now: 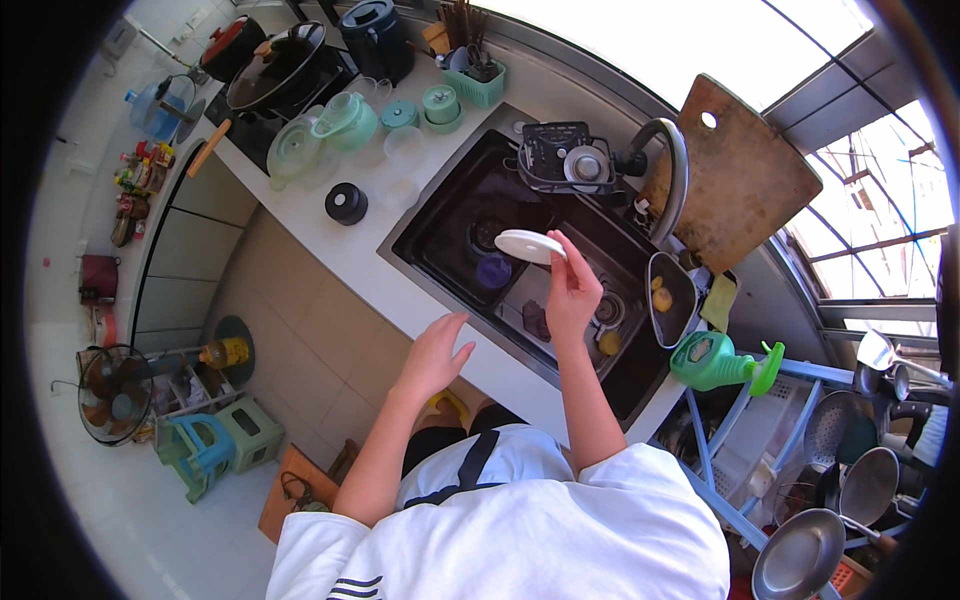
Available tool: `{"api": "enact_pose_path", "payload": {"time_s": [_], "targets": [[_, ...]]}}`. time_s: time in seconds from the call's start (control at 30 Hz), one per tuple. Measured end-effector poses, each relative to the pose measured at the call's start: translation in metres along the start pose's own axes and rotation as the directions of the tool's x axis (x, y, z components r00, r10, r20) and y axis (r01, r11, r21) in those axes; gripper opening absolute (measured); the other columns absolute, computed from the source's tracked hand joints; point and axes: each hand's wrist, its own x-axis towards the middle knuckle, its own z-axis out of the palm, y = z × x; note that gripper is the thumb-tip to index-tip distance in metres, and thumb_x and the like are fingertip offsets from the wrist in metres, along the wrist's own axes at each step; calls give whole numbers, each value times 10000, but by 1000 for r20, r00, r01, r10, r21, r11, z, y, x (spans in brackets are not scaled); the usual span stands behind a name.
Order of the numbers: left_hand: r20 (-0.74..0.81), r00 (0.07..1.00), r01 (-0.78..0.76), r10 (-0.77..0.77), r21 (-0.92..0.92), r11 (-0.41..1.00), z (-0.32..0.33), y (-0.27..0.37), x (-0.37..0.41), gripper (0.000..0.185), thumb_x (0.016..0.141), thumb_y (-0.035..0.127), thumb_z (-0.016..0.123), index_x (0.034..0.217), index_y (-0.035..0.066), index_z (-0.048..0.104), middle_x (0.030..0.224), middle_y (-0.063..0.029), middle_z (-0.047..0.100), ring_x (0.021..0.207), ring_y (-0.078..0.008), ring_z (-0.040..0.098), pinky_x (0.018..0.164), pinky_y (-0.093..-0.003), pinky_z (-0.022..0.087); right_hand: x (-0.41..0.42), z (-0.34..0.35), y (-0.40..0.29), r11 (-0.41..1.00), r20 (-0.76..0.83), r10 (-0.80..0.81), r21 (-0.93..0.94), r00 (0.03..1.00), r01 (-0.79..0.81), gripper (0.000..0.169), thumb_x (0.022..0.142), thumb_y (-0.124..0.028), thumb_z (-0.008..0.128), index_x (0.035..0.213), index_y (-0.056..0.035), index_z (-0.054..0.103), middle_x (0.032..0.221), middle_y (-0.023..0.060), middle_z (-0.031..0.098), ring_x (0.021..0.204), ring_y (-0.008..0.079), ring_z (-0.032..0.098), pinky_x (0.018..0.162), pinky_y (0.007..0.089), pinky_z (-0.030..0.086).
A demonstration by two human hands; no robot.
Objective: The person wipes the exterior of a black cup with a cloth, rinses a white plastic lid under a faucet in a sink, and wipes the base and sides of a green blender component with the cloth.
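My right hand (pixel 574 289) grips a round white lid (pixel 529 246) by its edge, raised above the dark double-bowl sink (pixel 450 202). Over the counter's front edge hangs my left hand (pixel 437 356), empty, its thumb and fingers apart. Below the lid, a purple round item (pixel 493 270) lies in the left bowl beside the drain. In the right bowl are a dark crumpled cloth-like thing (pixel 535 320) and a yellowish round piece (pixel 609 343) near the strainer. A curved metal faucet (pixel 679 180) arches over the sink's back.
Left of the sink, the white counter (pixel 330 240) holds a black jar (pixel 346 204), a green teapot (pixel 349 120) and lidded green containers. A wooden cutting board (pixel 731 172) leans behind the faucet. A green spray bottle (pixel 712 361) lies right of the sink, above a pan rack (pixel 780 420).
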Motion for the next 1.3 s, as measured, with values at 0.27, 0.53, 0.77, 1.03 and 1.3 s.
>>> {"api": "enact_pose_path", "payload": {"time_s": [0.27, 0.53, 0.77, 1.03, 1.3], "targets": [[-50, 999, -21, 21, -17, 1000, -31, -1, -20, 417, 879, 140, 617, 1261, -2, 533, 1302, -186, 542, 1204, -340, 515, 1029, -377, 408, -18, -52, -15, 512, 121, -756, -503, 643, 696, 141, 810, 8, 654, 884, -73, 741, 992, 91, 720, 1096, 302, 635, 979, 458, 488], [-38, 999, -30, 29, -34, 999, -31, -15, -36, 412, 865, 165, 627, 1223, -22, 549, 1264, -189, 567, 1167, -346, 535, 998, -386, 431, -14, -42, -4, 756, -1, -293, -612, 956, 231, 244, 802, 8, 655, 1036, -42, 703, 914, 142, 711, 840, 304, 698, 741, 347, 546], [12, 998, 65, -65, -3, 998, -32, -46, -62, 420, 879, 199, 607, 1231, -23, 544, 1264, -195, 566, 1162, -347, 538, 987, -402, 437, -4, 35, 111, 869, 325, 473, -17, 819, -494, 338, 865, -47, 664, 1132, -10, 459, 918, 159, 686, 786, 200, 680, 622, 330, 598], [-121, 963, 236, -240, -49, 971, -50, -65, -102, 439, 877, 207, 614, 1239, -30, 537, 1252, -208, 569, 1159, -358, 535, 988, -407, 433, 26, 236, 135, 804, 408, 504, 99, 761, -586, 331, 845, -26, 679, 1075, 8, 443, 941, 154, 639, 805, 219, 670, 654, 360, 614], [-110, 929, 350, -354, -52, 935, -46, -76, -132, 469, 877, 230, 614, 1259, -26, 524, 1254, -205, 567, 1159, -355, 534, 972, -402, 443, 32, 242, 149, 952, 312, 305, -107, 900, -286, 358, 918, -189, 623, 1183, 26, 516, 1077, 120, 615, 897, 182, 648, 675, 307, 576]]}}
